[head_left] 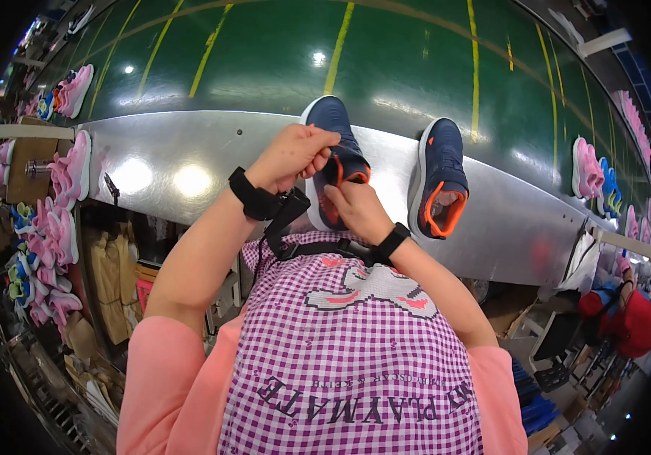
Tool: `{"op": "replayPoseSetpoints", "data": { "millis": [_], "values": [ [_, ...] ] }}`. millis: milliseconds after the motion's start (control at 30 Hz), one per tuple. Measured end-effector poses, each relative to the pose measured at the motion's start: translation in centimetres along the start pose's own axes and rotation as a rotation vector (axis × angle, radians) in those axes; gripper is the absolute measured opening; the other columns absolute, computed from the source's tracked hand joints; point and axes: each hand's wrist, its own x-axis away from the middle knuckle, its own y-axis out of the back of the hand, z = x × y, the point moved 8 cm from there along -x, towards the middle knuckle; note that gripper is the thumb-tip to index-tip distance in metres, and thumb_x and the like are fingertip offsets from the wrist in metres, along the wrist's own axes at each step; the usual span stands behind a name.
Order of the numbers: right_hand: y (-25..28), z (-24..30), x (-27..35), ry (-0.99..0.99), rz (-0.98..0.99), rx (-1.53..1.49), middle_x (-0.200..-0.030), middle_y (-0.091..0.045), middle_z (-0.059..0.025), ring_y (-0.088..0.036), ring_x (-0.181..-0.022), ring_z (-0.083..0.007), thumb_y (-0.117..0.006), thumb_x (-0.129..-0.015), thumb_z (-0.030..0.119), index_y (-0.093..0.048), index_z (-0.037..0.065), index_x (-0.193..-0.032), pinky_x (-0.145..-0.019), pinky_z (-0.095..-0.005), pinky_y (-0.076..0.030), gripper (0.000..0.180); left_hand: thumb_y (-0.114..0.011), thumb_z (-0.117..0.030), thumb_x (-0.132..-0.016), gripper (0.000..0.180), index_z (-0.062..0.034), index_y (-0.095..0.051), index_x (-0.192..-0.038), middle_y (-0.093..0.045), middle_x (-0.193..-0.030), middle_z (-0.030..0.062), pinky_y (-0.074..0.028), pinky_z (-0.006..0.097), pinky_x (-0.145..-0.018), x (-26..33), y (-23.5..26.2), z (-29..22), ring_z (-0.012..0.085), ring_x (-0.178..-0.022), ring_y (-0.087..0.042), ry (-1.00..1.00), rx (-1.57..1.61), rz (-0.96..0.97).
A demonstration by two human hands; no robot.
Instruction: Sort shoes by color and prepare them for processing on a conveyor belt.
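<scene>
In the head view, two navy, white-soled shoes with orange-lined collars sit on the smooth metal tabletop [507, 227]: a ridge-toed shoe [328, 114] reaching its far edge, and its mate [443, 161]. The left hand [293, 155] is pinched closed, contents unclear; the right hand [361, 212] grips the first shoe's collar.

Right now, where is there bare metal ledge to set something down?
Bare: the metal ledge between the right navy shoe and the white item. Another patch lies between the left navy shoe and the far-left pink shoes, a dark tool at its near edge. The gap between the navy shoes is narrow; the left hand and right hand crowd the left one.
</scene>
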Motion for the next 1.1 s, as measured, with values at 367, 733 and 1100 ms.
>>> {"op": "replayPoseSetpoints", "data": {
  "millis": [367,733,1100],
  "values": [
    [1.5,-1.6,0.9,-0.118,0.023,-0.137,-0.062,-0.057,-0.0205,-0.057,-0.059,-0.0352,-0.052,-0.092,0.03,-0.057,-0.006,-0.071,-0.057,-0.0408,-0.043,0.042,-0.062,-0.03,-0.089,0.029,-0.0095,-0.059,-0.07,-0.053,-0.058,-0.0048,-0.032,0.017,-0.04,-0.5,-0.6,2.9,0.0019,-0.045,-0.045,0.029,0.029,0.022],
    [1.3,-2.4,0.9,-0.111,0.091,-0.152,-0.058,-0.054,-0.0178,-0.054,-0.053,-0.026,-0.053,-0.092,0.03,-0.058,-0.007,-0.072,-0.053,-0.0377,-0.041,0.042,-0.056,-0.032,-0.093,0.035,-0.0049,-0.061,-0.071,-0.051,-0.058,-0.0048,-0.038,0.019,-0.048,0.5,-1.6,5.2,0.0027,-0.05,-0.046,-0.095,-0.22,-0.057],
    [0.6,-2.3,0.7,0.014,0.444,-0.024,-0.075,-0.064,-0.0102,-0.061,-0.068,-0.022,-0.075,-0.071,0.037,-0.06,-0.001,-0.084,-0.063,-0.0318,-0.048,0.043,-0.058,-0.036,-0.091,0.042,0.001,-0.058,-0.07,-0.048,-0.054,0.0008,-0.036,0.025,-0.048,0.9,-0.4,5.9,0.0058,-0.052,-0.042,-0.179,-0.513,-0.218]
  ]
}}
